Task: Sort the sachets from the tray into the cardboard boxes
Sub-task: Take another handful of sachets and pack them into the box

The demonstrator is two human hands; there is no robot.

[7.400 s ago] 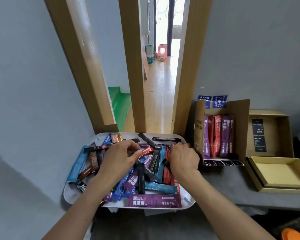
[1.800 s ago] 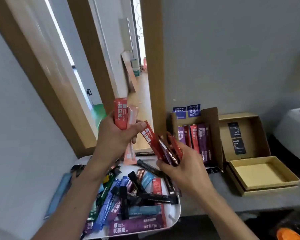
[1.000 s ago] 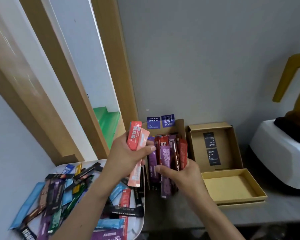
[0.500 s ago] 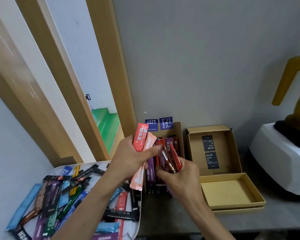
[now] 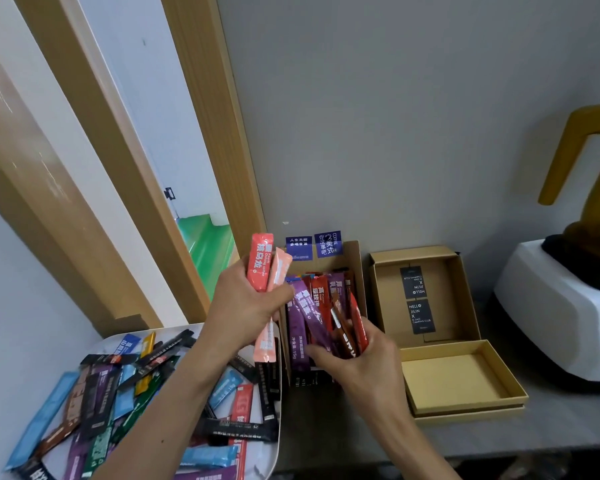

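My left hand [image 5: 246, 306] grips two pink-red sachets [image 5: 261, 268] upright, just left of the tall cardboard box [image 5: 357, 268]. My right hand [image 5: 364, 358] holds a fan of purple, brown and red sachets [image 5: 329, 323] in front of that box, which has purple and red sachets standing inside. The white tray [image 5: 274, 441] at the lower left carries several mixed sachets [image 5: 125, 393]. A flat cardboard box [image 5: 465, 379] with its lid raised lies open to the right.
A white appliance base [image 5: 561, 313] with a yellow part [image 5: 589, 161] stands at the far right on the grey surface. A wooden door frame [image 5: 201, 133] rises behind the tray. The grey wall is right behind the boxes.
Over the last second my right hand has shifted its bundle of sachets at the tall box's front and fanned it out. My left hand stays raised with the pink-red sachets.
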